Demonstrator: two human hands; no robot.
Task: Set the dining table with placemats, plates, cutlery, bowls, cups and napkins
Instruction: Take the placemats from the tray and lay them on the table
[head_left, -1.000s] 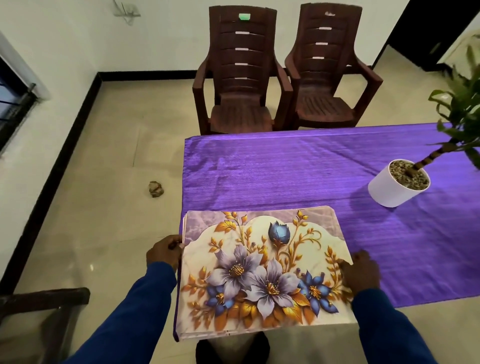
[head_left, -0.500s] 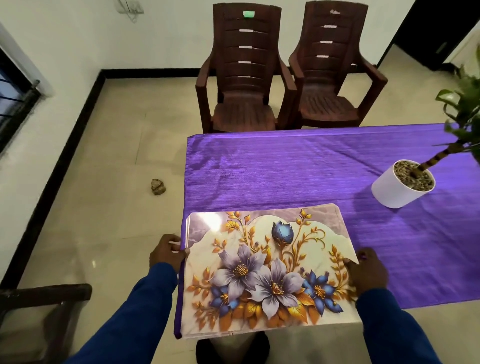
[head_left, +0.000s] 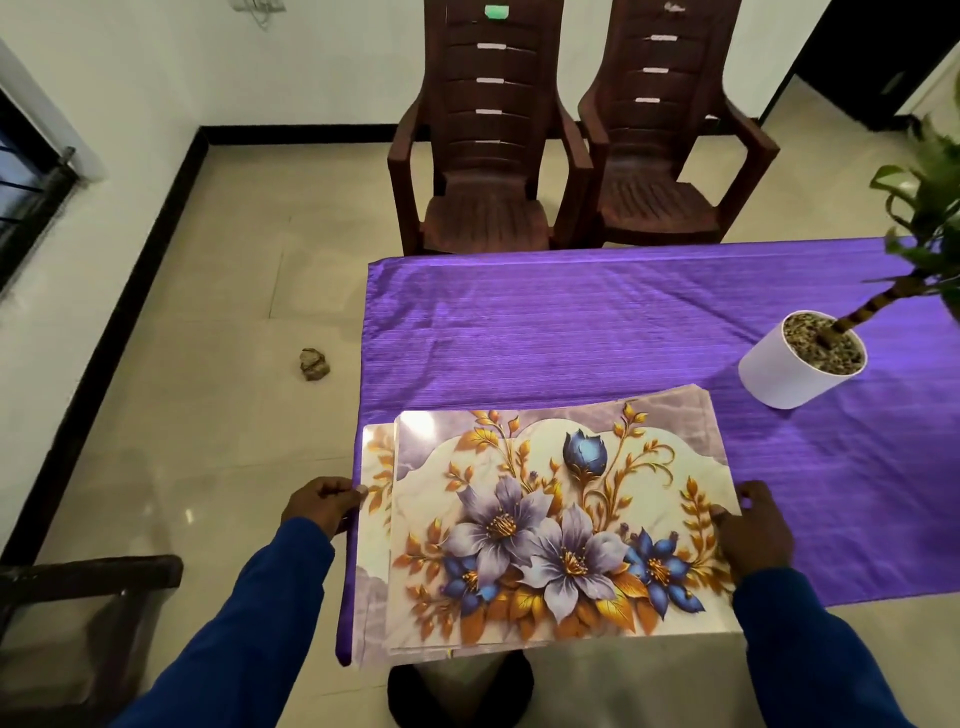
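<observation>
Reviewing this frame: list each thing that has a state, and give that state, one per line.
Top placemat: flat on the stack, offset to the right of the one below.
Lower placemat: left edge exposed, overhanging the table edge.
Left hand: pinches the lower placemat's left edge.
Right hand: grips the top placemat's right edge.
Potted plant: upright on the tablecloth.
Two chairs: unoccupied, beyond the table.

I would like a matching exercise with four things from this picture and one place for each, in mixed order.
Things:
1. placemats
2. white pot
3. stone
4. chairs

Places:
A. on the floor, left of the table
B. beyond the table's far edge
C. at the table's near left corner, between both hands
D. on the cloth, to the right

Pairs: 1-C, 2-D, 3-A, 4-B
</observation>
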